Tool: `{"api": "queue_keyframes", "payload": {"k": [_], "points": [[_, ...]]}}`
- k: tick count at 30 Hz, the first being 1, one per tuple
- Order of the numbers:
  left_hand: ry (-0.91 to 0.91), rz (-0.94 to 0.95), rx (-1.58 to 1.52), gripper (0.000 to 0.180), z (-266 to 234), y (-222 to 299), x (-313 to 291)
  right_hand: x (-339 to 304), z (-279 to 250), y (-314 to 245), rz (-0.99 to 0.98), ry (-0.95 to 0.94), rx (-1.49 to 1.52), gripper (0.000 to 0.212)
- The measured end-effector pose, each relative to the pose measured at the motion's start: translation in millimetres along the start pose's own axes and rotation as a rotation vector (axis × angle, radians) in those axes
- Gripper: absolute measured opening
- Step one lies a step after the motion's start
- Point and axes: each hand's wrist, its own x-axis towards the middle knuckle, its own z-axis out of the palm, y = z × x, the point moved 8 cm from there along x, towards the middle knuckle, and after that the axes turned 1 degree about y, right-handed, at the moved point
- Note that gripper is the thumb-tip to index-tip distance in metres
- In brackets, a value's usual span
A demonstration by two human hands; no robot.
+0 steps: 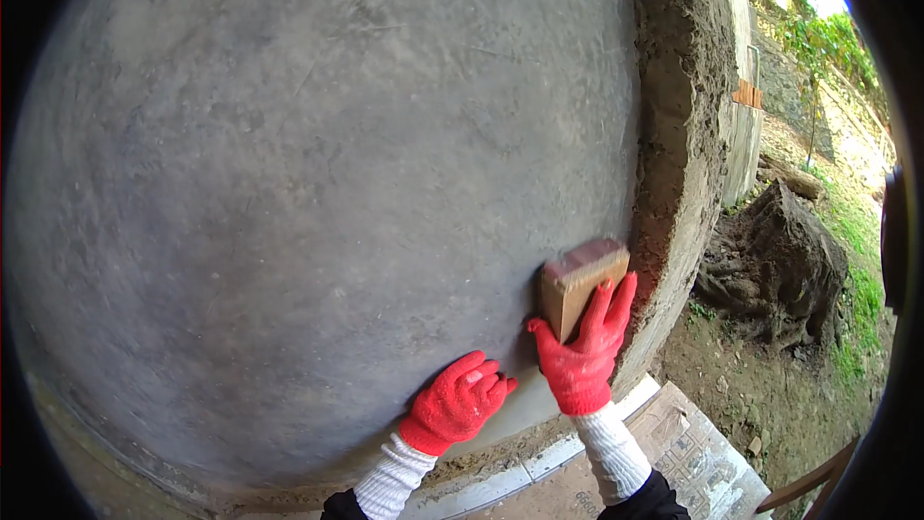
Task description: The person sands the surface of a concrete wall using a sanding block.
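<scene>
A plastered grey wall point(318, 183) fills most of the view. My right hand point(584, 351), in a red knitted glove, grips a sanding block point(576, 291) against the wall's lower right part. The block is rectangular and light brown, with a dark reddish layer on its upper edge. Its thumb and fingers lie on either side of it; the block's underside is hidden. Lower and to the left, my left hand point(457, 404), also red-gloved, is near or against the wall with loosely bent fingers apart. Nothing shows in it. White cuffs stick out of dark sleeves.
A rough cement edge point(679, 135) stands out along the wall's right side. Below lies a printed cardboard sheet point(698, 453) beside a pale strip. Outside to the right are a dark stump point(780, 265), bare soil and grass. A wooden bar point(808, 481) shows at lower right.
</scene>
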Motion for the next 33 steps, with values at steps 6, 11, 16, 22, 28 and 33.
{"api": "queue_keyframes", "payload": {"k": [6, 11, 16, 22, 28, 33], "points": [[0.055, -0.013, -0.065, 0.033, 4, 1, -2, -153, 13, 43, -0.084, -0.21, -0.014, 0.131], [0.007, -0.027, -0.026, 0.034, 6, 0, -4, -36, 0, 12, -0.048, -0.089, 0.005, 0.123], [0.004, -0.01, -0.005, 0.031, 1, 0, -4, 26, -2, -5, 0.037, -0.016, 0.028, 0.115], [0.052, -0.032, -0.071, 0.029, 5, 3, 0, -143, 11, 46, -0.036, -0.122, -0.004, 0.133], [0.025, -0.026, -0.048, 0.029, 12, 0, -8, -72, 5, 21, -0.043, -0.139, 0.008, 0.123], [0.053, -0.034, -0.002, 0.029, 2, 0, -6, 25, -3, -7, 0.014, -0.045, 0.025, 0.11]]}}
